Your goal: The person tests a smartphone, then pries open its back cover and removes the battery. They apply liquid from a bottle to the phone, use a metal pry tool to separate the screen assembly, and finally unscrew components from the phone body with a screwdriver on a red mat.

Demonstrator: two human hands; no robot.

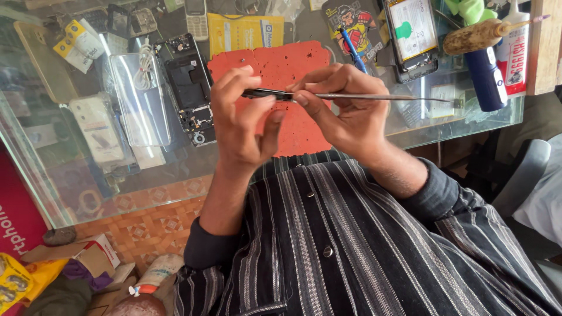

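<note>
Landmark: red mat (293, 67) on the glass counter (445, 126); all places are given against it.
Left hand (243, 120): raised over the mat's near half, fingers curled narrow, thumb and forefinger pinching the dark end of a thin tool.
Right hand (345, 111): over the mat's right edge, fingertips closed on the same tool at its middle.
Tool: slender metal tweezers (351, 96), held level above the mat, points running out past its right side.
Opened phone (190, 88): lying just left of the mat, back cover off.
Clear case (140, 96): left of that phone.
Blue pen (353, 50): at the mat's upper right corner.
Bottles (497, 64): well right of the mat.
</note>
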